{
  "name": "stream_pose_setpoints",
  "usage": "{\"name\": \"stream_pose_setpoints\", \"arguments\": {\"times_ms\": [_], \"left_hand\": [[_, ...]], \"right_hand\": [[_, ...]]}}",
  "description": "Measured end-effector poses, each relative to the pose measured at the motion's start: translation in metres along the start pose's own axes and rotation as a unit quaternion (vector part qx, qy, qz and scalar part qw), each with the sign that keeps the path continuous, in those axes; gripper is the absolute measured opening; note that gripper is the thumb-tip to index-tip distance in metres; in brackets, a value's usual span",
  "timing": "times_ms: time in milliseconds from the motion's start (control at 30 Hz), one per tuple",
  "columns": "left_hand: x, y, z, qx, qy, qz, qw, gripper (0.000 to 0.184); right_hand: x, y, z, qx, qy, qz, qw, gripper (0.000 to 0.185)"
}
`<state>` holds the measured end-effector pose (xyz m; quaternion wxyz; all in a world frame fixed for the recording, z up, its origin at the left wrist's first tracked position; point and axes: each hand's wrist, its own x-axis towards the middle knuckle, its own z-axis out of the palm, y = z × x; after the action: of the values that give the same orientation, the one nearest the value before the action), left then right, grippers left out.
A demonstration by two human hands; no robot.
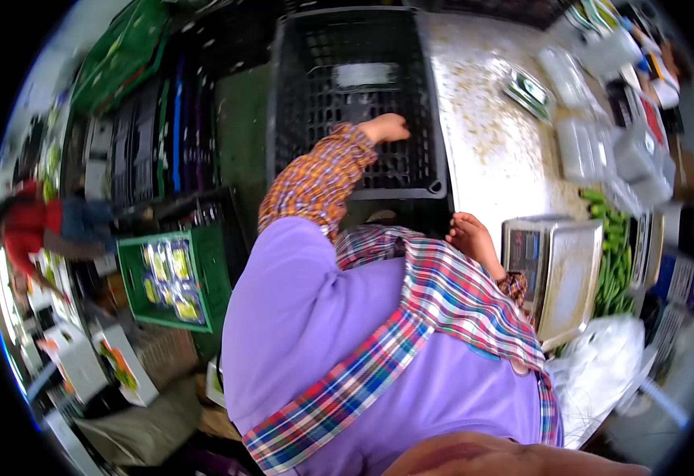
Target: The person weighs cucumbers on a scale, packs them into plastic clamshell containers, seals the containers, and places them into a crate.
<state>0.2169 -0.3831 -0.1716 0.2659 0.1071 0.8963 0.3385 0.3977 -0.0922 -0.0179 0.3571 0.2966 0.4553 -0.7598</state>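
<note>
My left hand (386,128), at the end of an orange checked sleeve, is over the black plastic crate (436,119). Its fingers look curled closed, and their underside is hidden from me. A pale rectangular item (365,75) lies in the crate near its far half. My right hand (474,236) hovers between the white worktop (490,151) and my plaid apron (458,278). Its fingers are loosely bent and apart, with nothing visible in them. Just to its right stands a weighing scale (573,274) with a metal pan.
Green vegetables (615,262) are heaped beyond the scale. Clear plastic trays (589,151) and one wrapped pack (528,93) rest on the worktop. A green crate (216,278) holds several packs. At left is a person in a red top (33,230). A white plastic bag (601,361) sits lower right.
</note>
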Motion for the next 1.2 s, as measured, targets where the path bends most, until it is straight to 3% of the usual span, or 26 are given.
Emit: {"name": "stream_pose_setpoints", "arguments": {"times_ms": [67,167,267,300,367,467,600,867,967,1200], "left_hand": [[-0.017,0.011,-0.029,-0.027,-0.079,-0.103,0.991,0.037],[-0.001,-0.036,-0.044,-0.081,-0.040,-0.191,0.977,0.029],[0.025,-0.058,-0.065,-0.113,0.041,-0.211,0.970,0.024],[0.037,-0.048,-0.075,-0.202,0.136,-0.216,0.946,0.030],[0.057,-0.019,-0.103,-0.360,0.225,-0.109,0.899,0.030],[0.082,0.093,-0.145,-0.376,0.298,0.060,0.875,0.019],[0.075,0.183,-0.168,-0.352,0.267,0.164,0.882,0.016],[0.150,0.284,-0.093,-0.269,-0.039,0.247,0.930,0.015],[0.160,0.316,-0.074,-0.232,-0.107,0.270,0.928,0.013],[0.186,0.383,-0.042,-0.079,-0.150,0.335,0.927,0.016]], "right_hand": [[0.008,-0.001,-0.008,0.018,-0.010,-0.014,1.000,0.013],[0.006,-0.007,-0.014,0.019,0.020,-0.047,0.999,0.012],[0.005,-0.022,-0.019,0.036,0.063,-0.066,0.995,0.010],[0.009,-0.026,-0.021,0.051,0.074,-0.075,0.993,0.010],[0.014,-0.039,-0.020,0.072,0.104,-0.079,0.989,0.009],[0.010,-0.048,-0.031,0.096,0.140,-0.113,0.979,0.009],[0.007,-0.048,-0.037,0.083,0.146,-0.142,0.976,0.010],[-0.019,-0.060,-0.067,0.154,0.207,-0.214,0.942,0.010],[-0.037,-0.056,-0.075,0.140,0.258,-0.245,0.924,0.010],[-0.085,-0.020,-0.107,0.193,0.352,-0.291,0.868,0.010]]}}
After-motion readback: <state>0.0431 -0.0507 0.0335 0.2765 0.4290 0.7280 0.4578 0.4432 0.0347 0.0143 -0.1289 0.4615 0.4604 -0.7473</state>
